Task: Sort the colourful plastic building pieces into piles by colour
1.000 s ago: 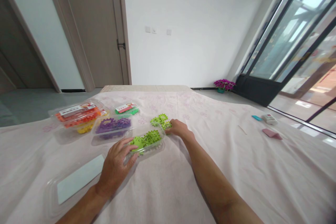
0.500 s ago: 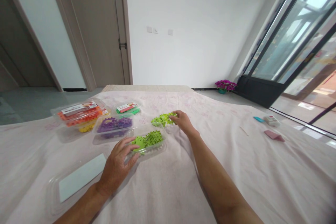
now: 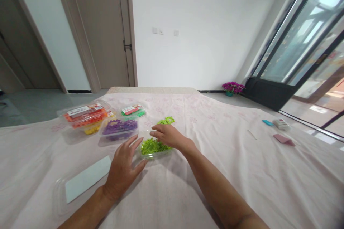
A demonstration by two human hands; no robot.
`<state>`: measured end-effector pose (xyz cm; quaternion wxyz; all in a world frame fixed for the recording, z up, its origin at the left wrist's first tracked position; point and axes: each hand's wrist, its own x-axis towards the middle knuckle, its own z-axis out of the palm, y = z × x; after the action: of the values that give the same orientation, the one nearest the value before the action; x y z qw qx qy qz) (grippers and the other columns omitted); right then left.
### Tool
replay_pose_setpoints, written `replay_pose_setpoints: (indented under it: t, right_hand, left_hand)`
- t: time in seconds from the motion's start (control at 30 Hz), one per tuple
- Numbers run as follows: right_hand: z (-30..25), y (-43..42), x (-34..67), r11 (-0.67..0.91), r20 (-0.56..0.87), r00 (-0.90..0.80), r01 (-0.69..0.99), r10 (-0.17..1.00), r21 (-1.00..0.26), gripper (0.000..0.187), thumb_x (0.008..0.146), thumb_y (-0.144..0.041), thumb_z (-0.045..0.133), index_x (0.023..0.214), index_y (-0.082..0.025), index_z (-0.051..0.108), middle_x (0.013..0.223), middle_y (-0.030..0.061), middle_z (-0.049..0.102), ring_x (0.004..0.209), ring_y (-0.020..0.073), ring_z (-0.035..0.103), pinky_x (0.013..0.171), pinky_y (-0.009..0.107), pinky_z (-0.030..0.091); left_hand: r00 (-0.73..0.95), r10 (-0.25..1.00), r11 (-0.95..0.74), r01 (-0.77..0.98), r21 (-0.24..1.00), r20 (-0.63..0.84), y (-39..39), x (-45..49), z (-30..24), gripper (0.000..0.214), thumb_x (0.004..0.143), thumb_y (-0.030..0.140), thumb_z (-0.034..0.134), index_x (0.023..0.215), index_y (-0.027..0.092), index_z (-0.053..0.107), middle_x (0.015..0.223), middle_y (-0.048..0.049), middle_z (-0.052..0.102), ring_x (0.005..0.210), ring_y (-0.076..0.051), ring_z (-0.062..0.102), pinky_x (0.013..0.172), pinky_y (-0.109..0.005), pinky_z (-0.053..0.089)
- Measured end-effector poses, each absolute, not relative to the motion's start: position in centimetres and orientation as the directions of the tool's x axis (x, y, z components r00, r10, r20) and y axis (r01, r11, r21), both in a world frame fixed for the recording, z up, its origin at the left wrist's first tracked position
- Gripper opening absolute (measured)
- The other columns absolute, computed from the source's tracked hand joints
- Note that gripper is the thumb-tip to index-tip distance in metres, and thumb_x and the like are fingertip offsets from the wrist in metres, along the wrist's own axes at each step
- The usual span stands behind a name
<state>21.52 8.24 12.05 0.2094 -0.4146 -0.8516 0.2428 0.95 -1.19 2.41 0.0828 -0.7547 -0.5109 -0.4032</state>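
While half a second ago my right hand (image 3: 168, 136) reached the loose green pieces (image 3: 166, 120), it's now back over the clear tray (image 3: 154, 148), grip unclear; my left hand (image 3: 124, 166) rests open beside it.

Left hand (image 3: 124, 166) flat, palm down, fingers spread. Right hand (image 3: 168, 136) reaching forward-left, fingers loosely curled, forearm extended.

Glossy clear plastic tray (image 3: 158, 154), shiny green plastic pieces (image 3: 153, 146), matt cloth (image 3: 228, 171).
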Motion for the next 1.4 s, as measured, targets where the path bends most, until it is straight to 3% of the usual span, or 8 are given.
replay_pose_setpoints:
  t: [0.1, 0.23, 0.4, 0.57, 0.83, 1.03, 1.17, 1.4]
  right_hand:
    - [12.4, 8.6, 22.3, 0.542, 0.183, -0.522, 0.704, 0.833, -0.459, 0.024, 0.095, -0.028, 0.056, 0.108, -0.019, 0.075, 0.099, 0.0079, 0.076, 0.09, 0.0202, 0.067, 0.076, 0.027, 0.043]
    - [12.3, 9.1, 23.2, 0.556, 0.091, -0.567, 0.745, 0.819, -0.368, 0.02, 0.084, -0.023, 0.067, 0.101, -0.022, 0.078, 0.098, 0.0054, 0.077, 0.088, 0.0208, 0.068, 0.075, 0.027, 0.044]
    - [11.6, 8.5, 22.8, 0.658, -0.005, -0.674, 0.723, 0.739, -0.209, 0.035, 0.075, -0.022, 0.074, 0.11, -0.025, 0.076, 0.107, 0.0065, 0.074, 0.097, 0.0233, 0.067, 0.076, 0.028, 0.045]
    - [11.7, 8.4, 23.1, 0.639, 0.002, -0.645, 0.757, 0.764, -0.136, 0.03, 0.078, -0.011, 0.064, 0.101, -0.023, 0.079, 0.104, 0.0089, 0.074, 0.095, 0.0232, 0.067, 0.076, 0.029, 0.046]
    - [12.0, 9.7, 24.3, 0.584, 0.009, -0.603, 0.768, 0.797, -0.265, 0.021, 0.07, -0.016, 0.075, 0.088, -0.026, 0.08, 0.082, 0.0032, 0.075, 0.076, 0.0197, 0.066, 0.067, 0.027, 0.043]
    - [11.0, 13.4, 27.6, 0.456, 0.286, -0.356, 0.714, 0.89, -0.531, 0.022, 0.087, -0.021, 0.06, 0.101, -0.021, 0.077, 0.095, 0.0039, 0.077, 0.085, 0.0186, 0.068, 0.076, 0.027, 0.046]
    - [7.3, 15.8, 29.0, 0.222, 0.23, -0.105, 0.787, 0.967, -0.575, 0.023, 0.09, -0.028, 0.06, 0.104, -0.019, 0.076, 0.1, 0.0067, 0.076, 0.091, 0.0206, 0.068, 0.081, 0.029, 0.047]
    - [3.5, 16.6, 26.0, 0.187, 0.226, -0.077, 0.836, 0.971, -0.516, 0.044, 0.097, -0.048, 0.054, 0.129, -0.02, 0.063, 0.115, 0.01, 0.065, 0.104, 0.0198, 0.064, 0.09, 0.029, 0.046]
  left_hand:
    - [0.243, 0.657, -0.457, 0.881, 0.12, 0.714, -1.4, 1.1, 3.1, 0.056, 0.086, 0.038, 0.068, 0.139, 0.027, 0.053, 0.15, -0.0143, 0.05, 0.142, -0.037, 0.04, 0.115, -0.062, 0.031]
    - [0.409, 0.624, -0.553, 0.833, 0.006, 0.665, -1.3, 1.2, 3.4, 0.044, 0.089, 0.031, 0.063, 0.133, 0.027, 0.058, 0.147, -0.0094, 0.056, 0.146, -0.034, 0.035, 0.119, -0.062, 0.024]
    - [0.447, 0.62, -0.581, 0.814, -0.006, 0.645, -1.0, 1.2, 3.2, 0.03, 0.091, 0.027, 0.06, 0.121, 0.027, 0.065, 0.132, -0.005, 0.067, 0.14, -0.029, 0.045, 0.12, -0.058, 0.023]
    - [0.42, 0.64, -0.556, 0.831, 0.01, 0.643, -1.1, 1.3, 3.3, 0.022, 0.091, 0.024, 0.059, 0.112, 0.026, 0.066, 0.123, -0.004, 0.071, 0.136, -0.029, 0.049, 0.12, -0.059, 0.021]
    - [0.392, 0.64, -0.556, 0.83, 0.046, 0.661, -1.0, 1.3, 3.0, 0.018, 0.092, 0.021, 0.058, 0.107, 0.025, 0.067, 0.12, -0.004, 0.072, 0.133, -0.029, 0.052, 0.117, -0.056, 0.028]
    - [0.365, 0.621, -0.58, 0.809, 0.093, 0.694, -0.9, 1.0, 3.0, 0.016, 0.092, 0.019, 0.059, 0.103, 0.026, 0.068, 0.114, -0.0025, 0.074, 0.131, -0.027, 0.054, 0.114, -0.052, 0.033]
    - [0.347, 0.597, -0.592, 0.799, 0.106, 0.724, -1.3, 1.1, 3.2, 0.013, 0.09, 0.017, 0.061, 0.096, 0.026, 0.068, 0.106, -0.002, 0.076, 0.125, -0.025, 0.059, 0.115, -0.051, 0.033]
    - [0.352, 0.584, -0.613, 0.782, 0.112, 0.732, -1.8, 0.9, 3.4, 0.014, 0.088, 0.014, 0.061, 0.094, 0.025, 0.067, 0.104, -0.0026, 0.076, 0.121, -0.023, 0.061, 0.116, -0.051, 0.035]
